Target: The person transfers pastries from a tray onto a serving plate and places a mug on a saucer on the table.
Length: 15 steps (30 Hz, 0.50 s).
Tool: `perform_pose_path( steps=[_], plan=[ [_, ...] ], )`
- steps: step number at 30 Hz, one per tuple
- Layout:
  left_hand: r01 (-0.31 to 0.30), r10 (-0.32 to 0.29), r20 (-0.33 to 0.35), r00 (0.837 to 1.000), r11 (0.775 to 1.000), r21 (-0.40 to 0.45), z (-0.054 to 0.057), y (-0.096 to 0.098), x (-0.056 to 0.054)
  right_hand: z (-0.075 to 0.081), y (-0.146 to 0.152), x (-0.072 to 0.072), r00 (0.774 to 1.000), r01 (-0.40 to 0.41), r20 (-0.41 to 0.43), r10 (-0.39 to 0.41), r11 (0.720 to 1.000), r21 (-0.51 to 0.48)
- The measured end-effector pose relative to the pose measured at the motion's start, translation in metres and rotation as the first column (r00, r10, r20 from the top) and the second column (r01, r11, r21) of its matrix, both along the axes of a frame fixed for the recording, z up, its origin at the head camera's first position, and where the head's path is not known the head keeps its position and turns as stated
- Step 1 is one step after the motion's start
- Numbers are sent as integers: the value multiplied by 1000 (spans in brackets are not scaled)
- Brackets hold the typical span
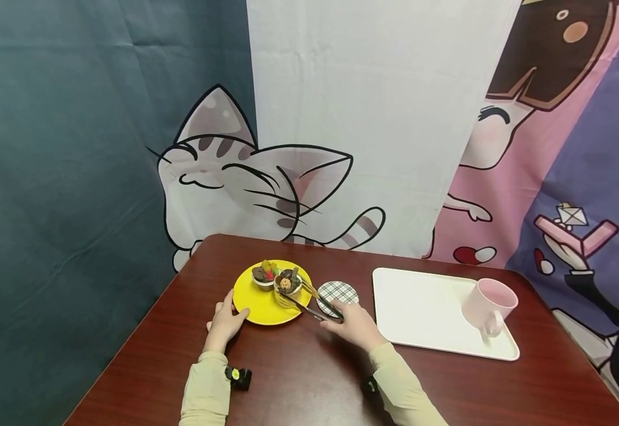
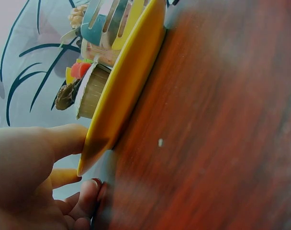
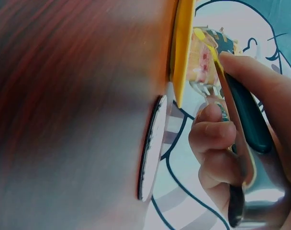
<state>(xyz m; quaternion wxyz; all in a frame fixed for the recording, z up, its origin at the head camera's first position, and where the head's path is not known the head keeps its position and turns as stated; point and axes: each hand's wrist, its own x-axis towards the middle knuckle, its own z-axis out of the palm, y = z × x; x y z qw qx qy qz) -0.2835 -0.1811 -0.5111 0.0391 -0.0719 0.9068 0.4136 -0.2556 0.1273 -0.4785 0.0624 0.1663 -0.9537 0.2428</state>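
Note:
My left hand (image 1: 225, 322) pinches the near-left rim of a yellow plate (image 1: 261, 312), with the thumb on top in the left wrist view. On the plate, a small chocolate cupcake (image 1: 263, 277) topped with fruit-like pieces sits towards the back. Beside it stands a taller layered dessert cup (image 1: 286, 289) with a dark, cookie-like topping. My right hand (image 1: 356, 326) grips metal tongs with dark green grips (image 3: 248, 112). Their arms reach around the dessert cup, one on either side; the head view does not settle how firmly they press it.
Right of the plate lies a round checked coaster (image 1: 337, 294), partly beneath the tongs and right hand. Farther right, a white rectangular tray (image 1: 416, 307) carries a pink mug (image 1: 489, 303). All stand on a brown wooden table (image 1: 288, 378), with a cartoon-printed curtain (image 1: 352, 89) behind.

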Motion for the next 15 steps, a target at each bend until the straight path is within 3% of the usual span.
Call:
perform_pose_path(
  steps=[9, 15],
  plan=[
    [-2, 2, -12, 1000, 1000, 1, -1, 1, 1, -4, 21, 7, 1000, 21, 11, -21, 1000, 0],
    [2, -2, -8, 1000, 1000, -2, -1, 1, 1, -8, 36, 17, 996, 85, -1, -85, 996, -40]
  ],
)
